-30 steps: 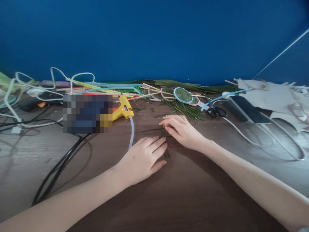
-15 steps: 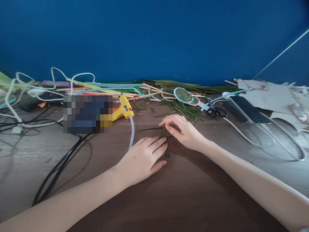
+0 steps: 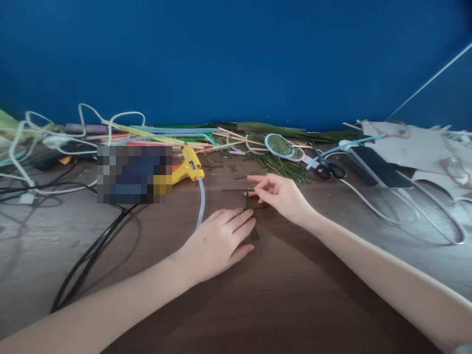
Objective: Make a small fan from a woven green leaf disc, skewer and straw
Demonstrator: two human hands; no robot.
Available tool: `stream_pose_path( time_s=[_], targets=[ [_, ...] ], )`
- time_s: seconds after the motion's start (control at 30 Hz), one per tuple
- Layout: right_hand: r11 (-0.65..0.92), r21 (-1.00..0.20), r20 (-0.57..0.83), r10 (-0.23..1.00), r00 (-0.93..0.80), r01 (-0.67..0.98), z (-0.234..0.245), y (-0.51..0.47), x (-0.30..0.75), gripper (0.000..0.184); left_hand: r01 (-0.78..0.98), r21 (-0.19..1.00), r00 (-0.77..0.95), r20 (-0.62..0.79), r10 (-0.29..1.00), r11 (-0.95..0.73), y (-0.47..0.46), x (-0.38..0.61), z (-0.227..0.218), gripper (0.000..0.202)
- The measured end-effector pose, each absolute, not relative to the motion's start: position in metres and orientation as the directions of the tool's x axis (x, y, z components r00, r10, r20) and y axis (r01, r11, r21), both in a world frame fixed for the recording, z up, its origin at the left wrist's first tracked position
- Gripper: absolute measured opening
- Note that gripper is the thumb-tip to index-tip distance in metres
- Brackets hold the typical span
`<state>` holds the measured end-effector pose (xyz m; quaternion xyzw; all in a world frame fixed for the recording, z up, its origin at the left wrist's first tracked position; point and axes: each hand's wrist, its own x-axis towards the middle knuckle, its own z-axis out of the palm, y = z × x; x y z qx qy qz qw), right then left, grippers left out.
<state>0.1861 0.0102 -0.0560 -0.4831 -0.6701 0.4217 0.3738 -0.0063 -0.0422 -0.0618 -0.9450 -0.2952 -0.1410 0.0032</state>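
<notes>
My left hand (image 3: 221, 241) lies flat on the table with its fingers stretched out. Its fingertips rest on a few narrow green leaf strips (image 3: 255, 234) that run away from me; the hand hides part of them. Another strip crosses these just beyond the fingertips. Just ahead and to the right, my right hand (image 3: 283, 194) pinches the end of a thin dark green leaf strip (image 3: 236, 190) between thumb and fingers. That strip points left, above the far ends of the others; I cannot tell if it touches them.
A yellow glue gun (image 3: 190, 164) with a clear glue stick lies left of centre, beside a blurred-out block. Behind are cut green leaves (image 3: 283, 167), round leaf-filled hoops (image 3: 279, 145) and thin sticks. Black scissors (image 3: 331, 171), a phone (image 3: 381, 167) and cables lie right; black cables (image 3: 86, 255) run left.
My right hand has shifted slightly right and now pinches the thin strip, which has moved a little farther away and to the right. My left hand stays in place.
</notes>
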Motion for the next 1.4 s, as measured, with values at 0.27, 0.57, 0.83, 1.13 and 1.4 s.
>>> stream_pose_path(
  time_s=[0.27, 0.57, 0.83, 1.13, 1.4],
  targets=[
    [0.338, -0.784, 0.236, 0.938, -0.253, 0.520, -0.057, 0.015, 0.191, 0.012, 0.561, 0.080, 0.783, 0.270, 0.560, -0.824, -0.043, -0.006, -0.060, 0.039],
    [0.305, -0.757, 0.189, 0.949, -0.254, 0.578, -0.058, 0.016, 0.191, 0.009, 0.561, 0.092, 0.781, 0.270, 0.563, -0.823, -0.045, -0.007, -0.061, 0.039],
    [0.261, -0.691, 0.170, 0.965, -0.200, 0.674, -0.055, 0.014, 0.190, 0.009, 0.557, 0.089, 0.787, 0.261, 0.559, -0.826, -0.043, -0.007, -0.061, 0.040],
    [0.234, -0.682, 0.001, 0.948, -0.319, 0.693, -0.049, 0.018, 0.201, 0.011, 0.556, 0.066, 0.785, 0.286, 0.550, -0.829, -0.044, -0.007, -0.062, 0.038],
    [0.301, -0.677, -0.049, 0.892, -0.449, 0.672, -0.044, 0.016, 0.205, 0.010, 0.562, 0.051, 0.787, 0.277, 0.552, -0.826, -0.043, -0.007, -0.064, 0.040]
  ],
)
